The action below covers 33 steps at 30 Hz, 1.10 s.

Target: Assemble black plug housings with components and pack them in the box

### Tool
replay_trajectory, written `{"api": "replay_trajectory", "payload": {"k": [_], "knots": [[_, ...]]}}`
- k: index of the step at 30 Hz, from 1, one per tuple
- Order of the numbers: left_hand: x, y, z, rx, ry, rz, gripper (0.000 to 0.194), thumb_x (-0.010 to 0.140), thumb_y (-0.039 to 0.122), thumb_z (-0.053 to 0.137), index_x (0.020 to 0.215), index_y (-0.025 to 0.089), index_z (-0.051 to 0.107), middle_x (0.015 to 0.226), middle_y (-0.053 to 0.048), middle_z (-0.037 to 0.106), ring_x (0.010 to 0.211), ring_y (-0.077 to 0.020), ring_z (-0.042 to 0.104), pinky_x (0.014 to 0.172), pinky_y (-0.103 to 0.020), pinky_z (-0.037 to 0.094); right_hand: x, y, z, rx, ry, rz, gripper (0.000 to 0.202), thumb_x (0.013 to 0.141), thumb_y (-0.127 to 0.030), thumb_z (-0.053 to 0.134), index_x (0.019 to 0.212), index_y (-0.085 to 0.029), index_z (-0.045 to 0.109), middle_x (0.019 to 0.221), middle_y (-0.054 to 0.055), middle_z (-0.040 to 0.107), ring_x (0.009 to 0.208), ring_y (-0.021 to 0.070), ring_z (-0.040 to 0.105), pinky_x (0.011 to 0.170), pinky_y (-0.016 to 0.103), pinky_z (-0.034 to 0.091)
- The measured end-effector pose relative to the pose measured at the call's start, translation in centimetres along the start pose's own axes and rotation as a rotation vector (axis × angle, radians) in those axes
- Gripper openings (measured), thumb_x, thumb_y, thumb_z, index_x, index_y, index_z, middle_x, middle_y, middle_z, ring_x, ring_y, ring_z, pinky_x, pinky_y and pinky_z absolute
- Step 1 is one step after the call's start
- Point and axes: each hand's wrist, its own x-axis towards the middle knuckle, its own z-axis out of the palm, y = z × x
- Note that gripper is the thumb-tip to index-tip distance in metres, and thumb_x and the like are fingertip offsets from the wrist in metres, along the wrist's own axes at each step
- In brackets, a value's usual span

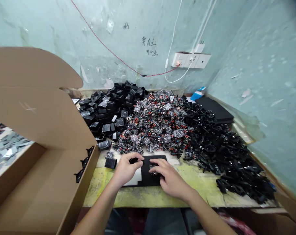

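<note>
My left hand (128,169) is closed, its thumb and fingers round a small black plastic part (132,160) that they largely cover. Below it a white piece (135,178) lies on a black flat board (148,181). My right hand (171,179) is over the right half of that board with its fingers stretched apart. One finger lies across a small circuit board (152,168); whether it is gripped cannot be seen. Left of my left hand are a black box-shaped piece (111,163) and another small circuit board (109,155).
Behind my hands is a heap of circuit boards (160,120), with black box-shaped pieces (106,111) to its left and black plastic parts (218,147) to its right. An open cardboard box (42,176) stands at left. Black sheets (215,109) are stacked at back right, near wall sockets (191,60).
</note>
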Motion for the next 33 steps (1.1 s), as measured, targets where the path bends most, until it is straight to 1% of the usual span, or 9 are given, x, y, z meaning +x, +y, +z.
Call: {"api": "replay_trajectory", "payload": {"k": [3, 5, 6, 10, 14, 16, 18, 27, 33], "knots": [[0.2, 0.1, -0.3, 0.019, 0.01, 0.015, 0.012, 0.077, 0.026, 0.074, 0.084, 0.021, 0.082, 0.089, -0.004, 0.081, 0.089, -0.0235, 0.074, 0.089, -0.036, 0.056, 0.5, -0.8, 0.7, -0.126, 0.096, 0.166, 0.028, 0.091, -0.022, 0.07, 0.118, -0.028, 0.076, 0.132, 0.013, 0.067, 0.12, 0.0333, 0.065, 0.104, 0.051, 0.054], [0.3, 0.4, -0.5, 0.044, 0.008, 0.03, 0.012, 0.078, 0.024, 0.072, 0.084, 0.021, 0.082, 0.088, -0.003, 0.082, 0.089, -0.0234, 0.074, 0.088, -0.036, 0.057, 1.1, -0.9, 1.4, -0.148, 0.15, 0.25, 0.029, 0.088, -0.036, 0.079, 0.116, -0.026, 0.078, 0.116, 0.012, 0.068, 0.102, 0.031, 0.069, 0.093, 0.046, 0.057], [0.4, 0.6, -0.6, 0.062, 0.007, 0.036, 0.012, 0.078, 0.023, 0.072, 0.084, 0.021, 0.082, 0.088, -0.003, 0.082, 0.089, -0.0234, 0.075, 0.088, -0.036, 0.057, 1.4, -0.8, 1.7, -0.1, 0.165, 0.274, 0.031, 0.086, -0.036, 0.082, 0.114, -0.025, 0.079, 0.113, 0.012, 0.069, 0.098, 0.0299, 0.069, 0.091, 0.044, 0.057], [0.4, 1.8, -1.1, 0.141, -0.001, 0.051, 0.013, 0.08, 0.019, 0.07, 0.083, 0.022, 0.082, 0.091, -0.003, 0.083, 0.091, -0.0233, 0.076, 0.089, -0.035, 0.056, 2.4, -0.2, 1.0, 0.285, 0.163, 0.342, 0.035, 0.087, -0.037, 0.08, 0.119, -0.024, 0.079, 0.114, 0.012, 0.074, 0.096, 0.0279, 0.071, 0.089, 0.044, 0.058], [0.5, 3.1, -1.2, 0.172, -0.037, 0.1, 0.015, 0.082, 0.016, 0.069, 0.085, 0.023, 0.082, 0.091, -0.002, 0.083, 0.091, -0.0223, 0.076, 0.086, -0.033, 0.056, 2.9, -0.9, -1.6, 0.913, -0.016, 0.395, 0.05, 0.092, -0.051, 0.077, 0.134, -0.024, 0.073, 0.122, 0.01, 0.078, 0.1, 0.023, 0.075, 0.089, 0.041, 0.061], [0.6, 3.7, -0.9, 0.173, -0.056, 0.145, 0.017, 0.083, 0.014, 0.069, 0.087, 0.023, 0.083, 0.092, -0.002, 0.083, 0.09, -0.0214, 0.076, 0.087, -0.032, 0.056, 3.0, -1.6, -2.7, 1.236, -0.072, 0.416, 0.051, 0.09, -0.049, 0.082, 0.133, -0.025, 0.073, 0.125, 0.01, 0.077, 0.106, 0.0208, 0.075, 0.096, 0.038, 0.059], [0.6, 4.2, -0.7, 0.174, -0.059, 0.184, 0.019, 0.083, 0.013, 0.069, 0.089, 0.024, 0.083, 0.092, -0.001, 0.083, 0.09, -0.0208, 0.075, 0.088, -0.032, 0.056, 3.1, -2.4, -3.4, 1.364, -0.095, 0.438, 0.048, 0.089, -0.044, 0.085, 0.131, -0.024, 0.074, 0.12, 0.009, 0.079, 0.107, 0.0198, 0.075, 0.098, 0.037, 0.058], [-0.3, 5.1, -1.2, 0.176, -0.036, 0.256, 0.018, 0.087, 0.015, 0.068, 0.09, 0.025, 0.082, 0.093, -0.002, 0.083, 0.091, -0.0215, 0.075, 0.086, -0.034, 0.056, 2.7, -2.7, -3.8, 1.436, -0.131, 0.442, 0.047, 0.089, -0.036, 0.087, 0.132, -0.025, 0.073, 0.122, 0.008, 0.08, 0.109, 0.0204, 0.077, 0.102, 0.041, 0.059], [-0.9, 5.9, -0.4, 0.265, -0.085, 0.363, 0.019, 0.089, 0.013, 0.066, 0.091, 0.024, 0.081, 0.087, -0.004, 0.078, 0.084, -0.0202, 0.071, 0.078, -0.033, 0.052, 3.1, -3.3, -3.7, 1.425, -0.141, 0.436, 0.045, 0.086, -0.035, 0.089, 0.128, -0.025, 0.076, 0.12, 0.006, 0.078, 0.102, 0.0206, 0.078, 0.099, 0.044, 0.061]]}}
